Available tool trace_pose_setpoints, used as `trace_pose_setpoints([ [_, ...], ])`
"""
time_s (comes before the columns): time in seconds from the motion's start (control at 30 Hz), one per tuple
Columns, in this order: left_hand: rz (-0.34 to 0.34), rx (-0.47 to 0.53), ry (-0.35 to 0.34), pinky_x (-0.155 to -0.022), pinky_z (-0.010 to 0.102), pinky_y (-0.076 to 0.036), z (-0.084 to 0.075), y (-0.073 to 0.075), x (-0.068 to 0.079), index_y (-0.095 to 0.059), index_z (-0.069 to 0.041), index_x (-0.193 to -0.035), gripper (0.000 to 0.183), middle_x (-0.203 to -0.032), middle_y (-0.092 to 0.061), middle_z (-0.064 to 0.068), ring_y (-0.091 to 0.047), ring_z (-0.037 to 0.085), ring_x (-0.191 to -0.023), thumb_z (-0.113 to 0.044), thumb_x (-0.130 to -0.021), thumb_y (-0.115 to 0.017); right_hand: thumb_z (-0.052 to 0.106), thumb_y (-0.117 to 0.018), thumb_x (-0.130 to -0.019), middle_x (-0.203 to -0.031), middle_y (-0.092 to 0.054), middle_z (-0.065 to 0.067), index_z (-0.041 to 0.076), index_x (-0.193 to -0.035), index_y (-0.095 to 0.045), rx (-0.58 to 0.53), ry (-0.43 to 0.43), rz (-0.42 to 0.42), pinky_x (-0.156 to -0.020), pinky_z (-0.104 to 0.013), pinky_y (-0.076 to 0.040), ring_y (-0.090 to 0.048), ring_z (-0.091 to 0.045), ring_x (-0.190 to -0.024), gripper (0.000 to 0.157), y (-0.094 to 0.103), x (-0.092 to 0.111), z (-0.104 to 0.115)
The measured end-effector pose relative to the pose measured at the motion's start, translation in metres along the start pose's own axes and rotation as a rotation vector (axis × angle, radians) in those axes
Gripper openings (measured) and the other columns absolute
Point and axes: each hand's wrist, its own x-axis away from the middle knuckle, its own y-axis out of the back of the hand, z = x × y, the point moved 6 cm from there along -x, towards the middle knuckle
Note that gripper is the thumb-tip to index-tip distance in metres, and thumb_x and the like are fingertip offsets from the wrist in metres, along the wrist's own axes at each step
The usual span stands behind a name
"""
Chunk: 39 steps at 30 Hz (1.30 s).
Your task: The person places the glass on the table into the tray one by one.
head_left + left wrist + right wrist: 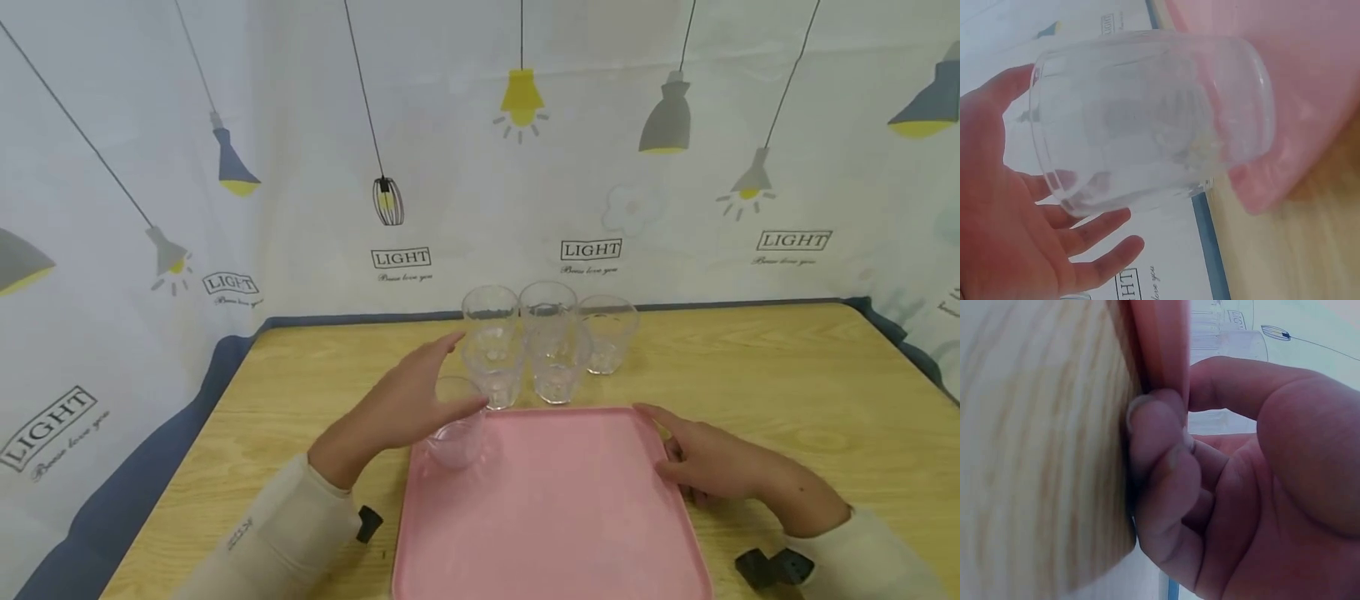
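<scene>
A clear plastic cup (pixel 457 442) stands upright on the far left corner of a pink tray (pixel 570 517). My left hand (pixel 397 404) is around the cup's upper part with fingers spread. In the left wrist view the thumb is by the rim of the cup (pixel 1147 119), and the other fingers (pixel 1107 231) reach out loosely beside it; whether they touch is hard to tell. At the tray's right edge, my right hand (pixel 720 462) grips the rim. The right wrist view has its thumb on top and curled fingers (pixel 1160 437) beneath the tray edge (pixel 1163 344).
Several more clear cups (pixel 555 367) stand close together on the wooden table (pixel 787 392), just beyond the tray's far edge. A white cloth with printed lamps (pixel 480 200) hangs behind the table. Black straps (pixel 772 568) show by the sleeves.
</scene>
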Motion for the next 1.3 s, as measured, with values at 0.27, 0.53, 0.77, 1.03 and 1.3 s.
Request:
trace_pose_setpoints([
  [0.27,-0.023,-0.089,0.050,-0.114,0.061,-0.034,-0.008,-0.011,-0.025,-0.027,-0.023,-0.158,0.092,-0.159,-0.038,0.005,-0.039,0.033,-0.145,-0.067,-0.086,-0.062,0.011,-0.058,-0.099,-0.073,-0.060,-0.005,0.001,-0.159,-0.006,-0.012,-0.018,0.001,-0.042,-0.029,-0.046,-0.054,-0.016,-0.049,0.080,-0.006,-0.001,-0.005],
  [0.53,-0.050,-0.107,0.125,-0.111,0.060,-0.037,-0.002,-0.021,-0.037,-0.030,-0.025,-0.157,0.091,-0.156,-0.043,0.007,-0.044,0.034,-0.141,-0.070,-0.085,-0.061,0.010,-0.059,-0.098,-0.073,-0.059,-0.005,0.000,-0.158,-0.008,-0.016,-0.012,-0.003,-0.042,-0.028,-0.046,-0.054,-0.016,-0.048,0.080,-0.008,-0.003,-0.008],
  [0.77,-0.061,-0.130,0.142,-0.111,0.058,-0.038,0.000,-0.026,-0.041,-0.030,-0.024,-0.157,0.091,-0.154,-0.046,0.007,-0.046,0.032,-0.139,-0.071,-0.085,-0.060,0.011,-0.058,-0.099,-0.074,-0.061,-0.006,0.002,-0.159,-0.005,-0.027,-0.012,0.013,-0.043,-0.030,-0.048,-0.054,-0.016,-0.048,0.081,-0.008,-0.003,-0.008],
  [1.03,-0.052,-0.126,0.165,-0.112,0.055,-0.039,-0.002,-0.025,-0.040,-0.027,-0.024,-0.158,0.093,-0.153,-0.048,0.008,-0.048,0.032,-0.138,-0.071,-0.084,-0.060,0.010,-0.056,-0.099,-0.077,-0.063,-0.007,0.003,-0.159,-0.004,-0.024,-0.017,0.013,-0.043,-0.030,-0.049,-0.053,-0.014,-0.048,0.080,-0.004,-0.002,-0.006],
  [1.3,-0.040,-0.085,0.172,-0.110,0.053,-0.042,-0.001,-0.025,-0.041,-0.025,-0.026,-0.159,0.093,-0.150,-0.052,0.005,-0.051,0.028,-0.136,-0.069,-0.085,-0.062,0.011,-0.058,-0.098,-0.073,-0.061,-0.005,0.001,-0.159,-0.006,0.011,-0.005,-0.003,-0.042,-0.031,-0.047,-0.054,-0.016,-0.048,0.080,-0.002,-0.002,-0.002],
])
